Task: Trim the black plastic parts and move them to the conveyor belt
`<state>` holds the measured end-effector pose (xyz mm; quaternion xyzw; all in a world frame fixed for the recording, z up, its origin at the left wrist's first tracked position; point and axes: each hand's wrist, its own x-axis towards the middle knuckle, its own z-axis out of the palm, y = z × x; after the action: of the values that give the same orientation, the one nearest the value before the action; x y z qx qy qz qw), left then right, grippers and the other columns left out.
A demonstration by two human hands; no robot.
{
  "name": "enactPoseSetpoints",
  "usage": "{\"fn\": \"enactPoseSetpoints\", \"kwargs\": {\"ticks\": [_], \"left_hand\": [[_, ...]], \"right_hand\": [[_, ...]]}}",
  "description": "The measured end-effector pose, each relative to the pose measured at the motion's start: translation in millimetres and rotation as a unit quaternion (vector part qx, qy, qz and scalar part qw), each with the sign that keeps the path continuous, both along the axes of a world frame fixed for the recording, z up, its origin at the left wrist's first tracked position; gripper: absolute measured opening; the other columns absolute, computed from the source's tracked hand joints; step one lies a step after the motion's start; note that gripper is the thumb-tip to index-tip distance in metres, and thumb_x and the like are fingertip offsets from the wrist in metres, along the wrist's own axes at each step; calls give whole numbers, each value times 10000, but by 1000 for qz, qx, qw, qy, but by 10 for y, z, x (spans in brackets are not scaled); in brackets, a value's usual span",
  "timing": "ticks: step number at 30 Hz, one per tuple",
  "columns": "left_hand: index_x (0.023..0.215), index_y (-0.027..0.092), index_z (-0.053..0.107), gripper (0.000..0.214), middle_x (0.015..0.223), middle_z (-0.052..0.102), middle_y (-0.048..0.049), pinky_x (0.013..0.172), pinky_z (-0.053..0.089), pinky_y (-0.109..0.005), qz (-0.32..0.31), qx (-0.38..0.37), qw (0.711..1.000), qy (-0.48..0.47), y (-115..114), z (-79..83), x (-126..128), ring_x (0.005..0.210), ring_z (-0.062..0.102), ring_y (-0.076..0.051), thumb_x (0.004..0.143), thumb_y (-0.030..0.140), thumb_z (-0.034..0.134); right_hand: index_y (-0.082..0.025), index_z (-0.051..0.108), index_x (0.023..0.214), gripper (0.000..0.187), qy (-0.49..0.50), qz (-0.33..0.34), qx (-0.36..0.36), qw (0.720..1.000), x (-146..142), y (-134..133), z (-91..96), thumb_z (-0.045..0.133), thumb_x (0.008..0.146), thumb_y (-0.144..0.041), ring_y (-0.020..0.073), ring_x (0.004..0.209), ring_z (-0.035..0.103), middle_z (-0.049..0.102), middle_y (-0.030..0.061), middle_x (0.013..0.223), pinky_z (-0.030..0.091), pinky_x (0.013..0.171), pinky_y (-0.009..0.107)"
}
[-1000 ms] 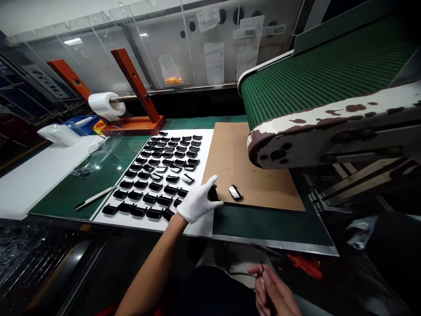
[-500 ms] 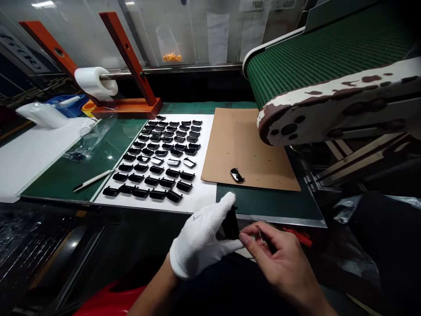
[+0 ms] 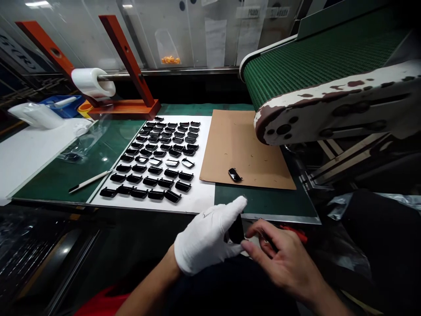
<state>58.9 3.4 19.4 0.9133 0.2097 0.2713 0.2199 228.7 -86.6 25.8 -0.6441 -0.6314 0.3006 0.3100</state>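
Observation:
My left hand (image 3: 207, 237) wears a white glove and is shut on a glossy black plastic part (image 3: 236, 230), held at the near edge of the bench. My bare right hand (image 3: 279, 259) sits close beside that part, with a thin dark tool (image 3: 263, 235) partly hidden between its fingers. Several rows of similar black parts (image 3: 154, 171) lie on a white sheet (image 3: 197, 197). One more black part (image 3: 234, 175) lies on a brown cardboard sheet (image 3: 243, 149), well beyond both hands.
A green mat (image 3: 263, 197) covers the bench. A white-handled knife (image 3: 88, 181) lies left of the rows. A green conveyor belt (image 3: 322, 66) overhangs the right side. An orange stand holds a film roll (image 3: 92, 83) at the back left. A red tool handle (image 3: 296, 235) lies below the bench edge.
My gloved left hand has come back from over the white sheet toward me, carrying the black part. My right hand has risen to meet it. The view has shifted slightly.

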Motion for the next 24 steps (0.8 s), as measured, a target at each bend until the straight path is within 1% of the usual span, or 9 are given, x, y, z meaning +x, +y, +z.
{"fn": "enactPoseSetpoints", "kwargs": {"ticks": [2, 4, 5, 7, 10, 13, 18, 24], "left_hand": [[1423, 201, 221, 818, 1120, 665, -98, 853, 545, -300, 0, -21, 1000, -15, -26, 12, -2, 981, 667, -224, 786, 416, 686], [1421, 224, 242, 868, 1125, 669, -78, 844, 547, -283, 5, -49, 998, -30, -62, 21, 5, 952, 677, -211, 735, 422, 734], [1421, 237, 249, 882, 1135, 666, -67, 845, 547, -275, 5, -62, 997, -36, -81, 24, 12, 945, 679, -204, 716, 408, 753], [1419, 252, 257, 927, 1146, 664, -52, 854, 544, -263, -3, -83, 995, -47, -112, 28, 31, 938, 681, -196, 672, 397, 787], [1417, 261, 274, 972, 1146, 667, -47, 866, 541, -251, -9, -98, 993, -66, -138, 30, 57, 936, 684, -193, 623, 399, 818], [1417, 278, 282, 961, 1158, 667, -40, 861, 544, -244, -8, -103, 992, -78, -143, 30, 74, 945, 685, -189, 626, 406, 813], [1419, 290, 286, 941, 1137, 678, -25, 833, 556, -247, 3, -99, 992, -76, -146, 28, 83, 912, 694, -185, 639, 436, 791], [1406, 270, 312, 926, 1098, 691, -30, 818, 559, -234, 9, -95, 992, -78, -161, 20, 110, 890, 697, -177, 634, 416, 802]], "right_hand": [[-200, 554, 829, 432, -85, 32, 55, 994, 61, 18, 10, 531, 791, -629, 112, 402, 442, 471, -59, 503, 307, 401, 240], [-181, 531, 794, 540, -177, 42, 113, 977, 107, 43, 43, 490, 752, -718, 130, 403, 477, 515, -33, 524, 302, 409, 264], [-181, 518, 765, 565, -211, 48, 132, 967, 124, 56, 66, 459, 748, -742, 140, 400, 489, 529, -19, 530, 296, 411, 274], [-186, 513, 750, 586, -253, 68, 142, 955, 145, 78, 116, 416, 747, -763, 161, 403, 516, 542, -5, 533, 286, 418, 287], [-185, 541, 811, 621, -272, 94, 118, 950, 158, 90, 175, 385, 738, -782, 204, 457, 586, 598, 22, 584, 298, 444, 298], [-173, 562, 839, 688, -285, 104, 111, 947, 162, 83, 186, 327, 735, -812, 224, 471, 603, 625, 50, 607, 297, 445, 308], [-149, 588, 819, 773, -277, 105, 135, 946, 159, 77, 136, 238, 741, -833, 208, 472, 601, 647, 79, 625, 290, 434, 306], [-135, 597, 769, 802, -312, 86, 182, 928, 165, 86, 83, 153, 782, -802, 213, 464, 601, 620, 77, 581, 283, 436, 319]]}}
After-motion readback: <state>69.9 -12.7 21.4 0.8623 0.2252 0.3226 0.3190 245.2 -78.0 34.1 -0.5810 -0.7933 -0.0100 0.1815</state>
